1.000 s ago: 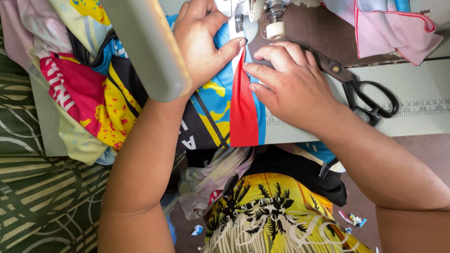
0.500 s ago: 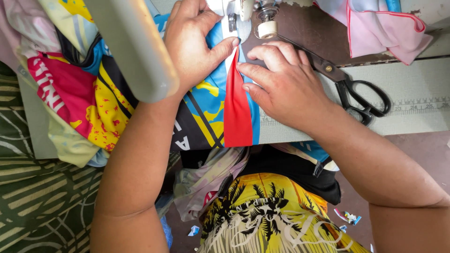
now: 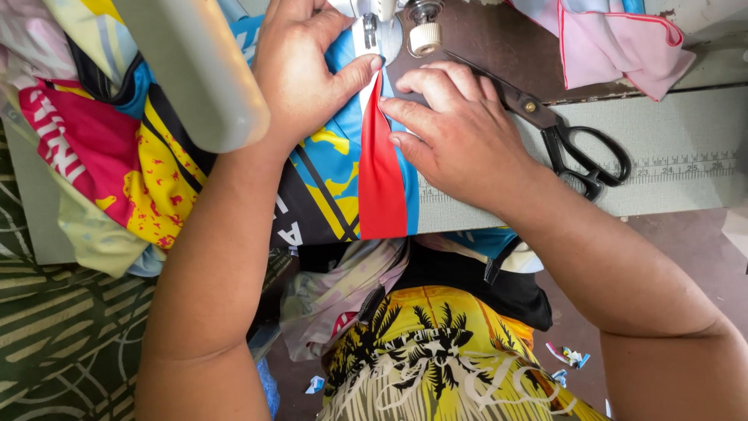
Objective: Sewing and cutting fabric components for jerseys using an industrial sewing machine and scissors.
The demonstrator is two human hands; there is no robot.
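A multicoloured garment (image 3: 327, 179) in blue, yellow, black and pink lies on the sewing machine table, with a red strip (image 3: 380, 183) running down its edge. My left hand (image 3: 300, 74) presses flat on the blue cloth, its thumb on the top of the red strip just below the presser foot (image 3: 371, 31). My right hand (image 3: 460, 140) lies flat on the other side, fingertips holding the strip's right edge down. The needle area is partly hidden at the top of the view.
The pale arm of the sewing machine (image 3: 195, 70) crosses above my left forearm. Black-handled scissors (image 3: 573, 144) lie right of my right hand, by a printed ruler on the table (image 3: 686, 168). Pink cloth (image 3: 615, 47) is heaped at top right. Scraps litter the floor.
The two hands and the cloth stay almost as they were; the view has shifted slightly, and the red strip sits a little nearer the presser foot.
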